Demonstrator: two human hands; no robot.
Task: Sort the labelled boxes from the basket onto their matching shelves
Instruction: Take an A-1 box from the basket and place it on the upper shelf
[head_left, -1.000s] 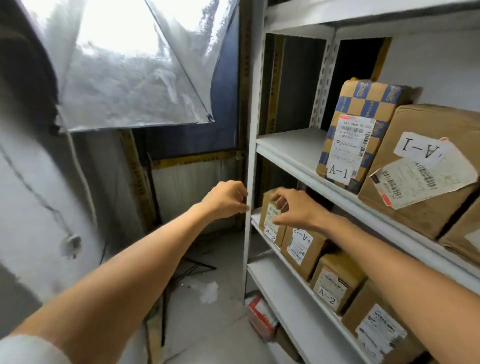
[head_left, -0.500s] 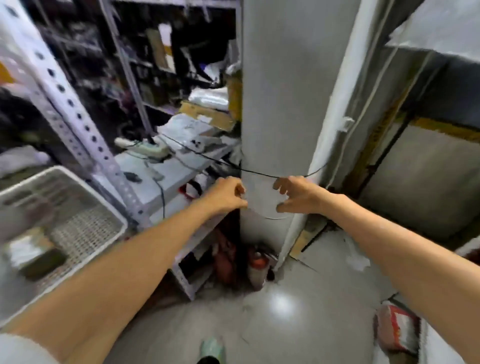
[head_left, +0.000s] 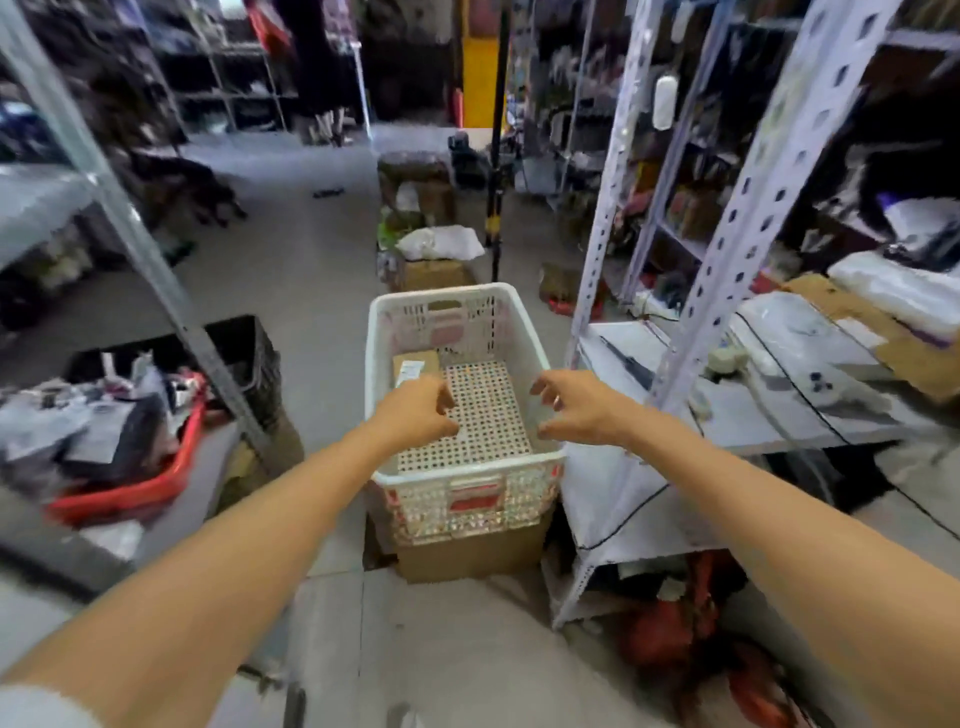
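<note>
Left hand (head_left: 415, 413) hangs over the left half of the white basket (head_left: 470, 466), its fingers loosely curled toward the thumb and holding nothing. Right hand (head_left: 579, 408) hovers over the basket's right edge, fingers spread apart and slightly bent, also holding nothing. Both forearms reach forward from the bottom corners of the view, and the two hands are apart from each other, with the perforated basket bottom showing between them.

One small brown box (head_left: 415, 364) lies flat in the far left corner of the basket, just beyond the left hand's knuckles, and a white label (head_left: 410, 372) is stuck on its top (the print is too blurred to read). I cannot tell whether the left hand touches the box.

The basket sits on top of a plain carton (head_left: 467, 558) that stands on the grey floor (head_left: 311, 270). Just to its right rises a metal rack (head_left: 753, 228) with perforated uprights, and its low shelf board (head_left: 779, 415) carries cables and flat packets. To the left, well apart from the basket, a red tub (head_left: 150, 488) holds mixed clutter, and a black crate (head_left: 254, 358) stands behind it.
</note>
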